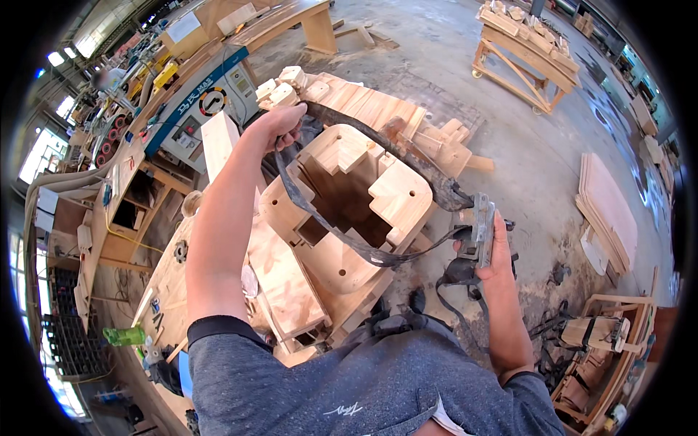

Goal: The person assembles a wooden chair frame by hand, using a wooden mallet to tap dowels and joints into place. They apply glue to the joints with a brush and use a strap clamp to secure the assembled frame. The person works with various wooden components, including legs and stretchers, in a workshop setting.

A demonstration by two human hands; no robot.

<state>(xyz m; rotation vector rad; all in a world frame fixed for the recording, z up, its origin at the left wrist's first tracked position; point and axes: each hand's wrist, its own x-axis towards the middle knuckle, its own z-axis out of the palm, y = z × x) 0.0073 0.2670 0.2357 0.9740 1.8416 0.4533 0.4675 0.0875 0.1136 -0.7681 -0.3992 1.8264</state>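
In front of me stands a hollow pale wooden frame (402,190) with rounded corners and a drilled hole in each visible corner block. A dark webbing strap (349,116) passes along its far side and loops across its near side. My left hand (282,125) is closed around the strap at the frame's far left corner. To the right of the frame, my right hand (497,251) grips the metal ratchet buckle (478,229) of the strap. Loose strap ends dangle below that buckle.
Wood blocks and panels (363,102) lie beyond the frame. A workbench (163,280) with small tools and a green bottle (123,336) is at left, near a blue-and-white machine (211,102). A wheeled cart (523,62), leaning boards (607,211) and a strapped wooden frame (600,334) stand right.
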